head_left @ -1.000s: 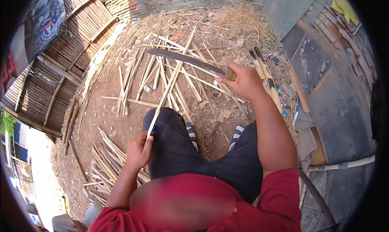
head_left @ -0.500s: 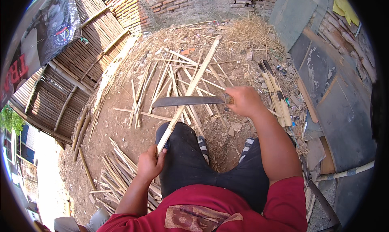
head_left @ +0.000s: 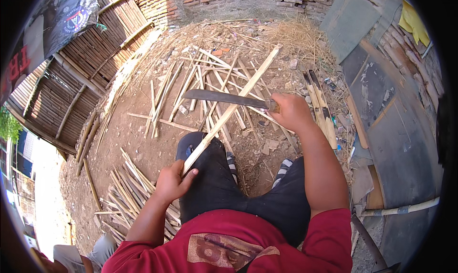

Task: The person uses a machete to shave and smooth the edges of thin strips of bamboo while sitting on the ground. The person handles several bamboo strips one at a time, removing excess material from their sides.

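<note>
"Where's the long, pale, flat wooden strip?"
"Over 1 dark-trousered knee, lower end gripped in the left hand: seemingly light, stiff, best held there. Right hand grips the dark, curved metal machete."

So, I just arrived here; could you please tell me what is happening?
A seated person holds a long blade by its handle in the right hand, and a pale, flat strip in the left hand. The strip slants up and away past the left knee, and the blade crosses in front of it; whether they touch is unclear. More strips lie scattered on the ground ahead, and a pile of strips lies to the person's left.
</note>
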`<state>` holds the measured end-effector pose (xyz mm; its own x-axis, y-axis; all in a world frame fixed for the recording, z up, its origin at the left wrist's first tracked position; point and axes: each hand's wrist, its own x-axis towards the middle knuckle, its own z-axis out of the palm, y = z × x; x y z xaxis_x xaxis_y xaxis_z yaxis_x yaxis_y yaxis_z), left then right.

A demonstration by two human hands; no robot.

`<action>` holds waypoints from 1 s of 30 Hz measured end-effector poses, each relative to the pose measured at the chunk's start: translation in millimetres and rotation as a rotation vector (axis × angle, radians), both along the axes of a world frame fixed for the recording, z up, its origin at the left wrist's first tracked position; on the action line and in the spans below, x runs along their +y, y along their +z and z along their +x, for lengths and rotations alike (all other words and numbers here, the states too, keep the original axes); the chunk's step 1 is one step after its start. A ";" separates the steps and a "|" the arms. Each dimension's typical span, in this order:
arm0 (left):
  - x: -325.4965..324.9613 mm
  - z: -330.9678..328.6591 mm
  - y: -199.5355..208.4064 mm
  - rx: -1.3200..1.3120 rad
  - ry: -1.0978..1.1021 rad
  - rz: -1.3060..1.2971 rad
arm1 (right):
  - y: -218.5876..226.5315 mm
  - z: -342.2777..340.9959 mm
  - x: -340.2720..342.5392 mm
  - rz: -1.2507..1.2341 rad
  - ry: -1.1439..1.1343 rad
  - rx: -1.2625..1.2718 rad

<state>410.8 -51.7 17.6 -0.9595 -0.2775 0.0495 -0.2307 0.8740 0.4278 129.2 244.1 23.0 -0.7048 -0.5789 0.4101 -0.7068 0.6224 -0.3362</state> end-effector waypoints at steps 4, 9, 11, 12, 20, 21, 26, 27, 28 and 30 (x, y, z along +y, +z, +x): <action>-7.2 4.3 -8.2 -0.014 -0.008 0.010 | -0.3 -4.8 6.0 -0.091 -0.187 -0.045; -1.2 -2.2 -5.6 0.003 -0.002 0.035 | -3.1 15.9 -12.2 0.044 0.102 0.083; 0.3 -3.6 -6.0 0.018 -0.009 0.041 | 2.9 20.2 -15.8 0.071 0.194 0.145; 0.3 -3.1 -5.6 0.036 -0.021 0.041 | 3.9 21.0 -16.9 0.081 0.242 0.176; -3.2 1.5 -8.6 0.024 -0.018 0.023 | -5.5 -2.8 2.1 0.010 -0.085 -0.009; -2.7 1.7 -8.6 0.029 -0.025 0.031 | -6.6 0.6 0.6 0.038 -0.064 0.016; -3.1 -0.4 -10.9 0.048 -0.055 0.042 | 0.5 19.3 -15.4 0.087 0.177 0.088; -4.2 -0.2 -11.1 0.048 -0.060 0.041 | 1.8 20.3 -16.8 0.100 0.194 0.101; -4.9 0.0 -11.0 0.048 -0.065 0.039 | -0.2 17.1 -15.8 0.061 0.174 0.075; -3.4 -0.7 -7.7 0.036 -0.038 0.060 | -4.6 8.3 -9.0 -0.012 0.129 0.023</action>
